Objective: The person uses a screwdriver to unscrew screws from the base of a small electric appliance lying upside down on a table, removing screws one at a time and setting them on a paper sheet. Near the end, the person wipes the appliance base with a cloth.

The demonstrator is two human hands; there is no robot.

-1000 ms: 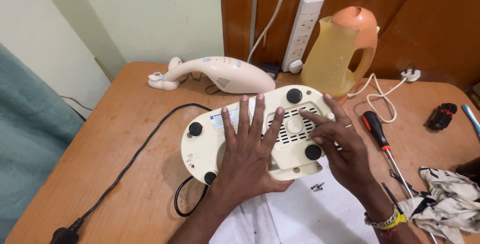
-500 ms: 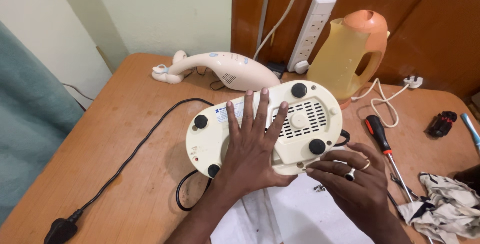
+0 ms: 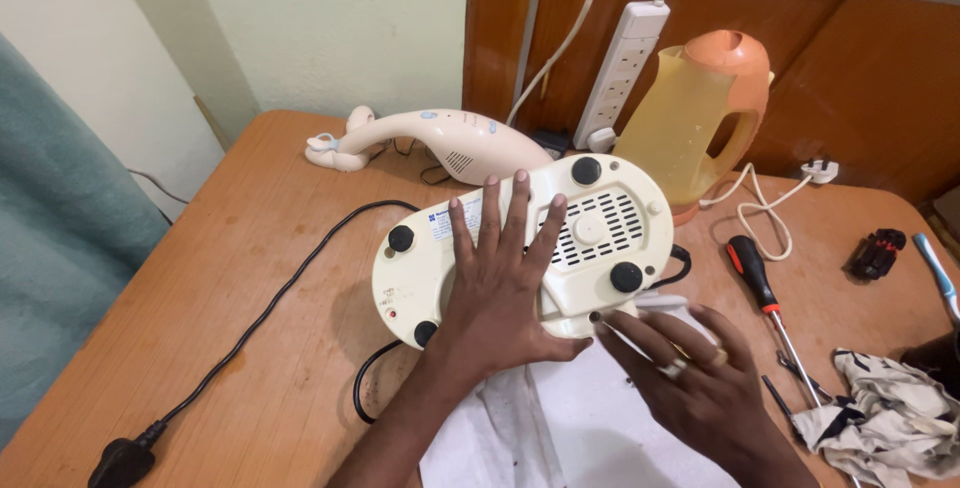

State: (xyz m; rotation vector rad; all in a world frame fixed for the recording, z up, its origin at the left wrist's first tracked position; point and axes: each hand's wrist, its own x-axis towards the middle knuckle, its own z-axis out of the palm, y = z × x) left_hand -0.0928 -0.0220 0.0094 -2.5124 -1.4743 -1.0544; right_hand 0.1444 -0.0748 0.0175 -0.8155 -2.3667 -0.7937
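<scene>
While the left hand presses flat, open, on the upturned appliance base, the right hand rests open beside a screwdriver.

The left hand covers the middle of the cream appliance base — its label is partly hidden and too small to read. The right hand hides part of the white paper. The crumpled cloth and blue tool run off the right edge.
</scene>
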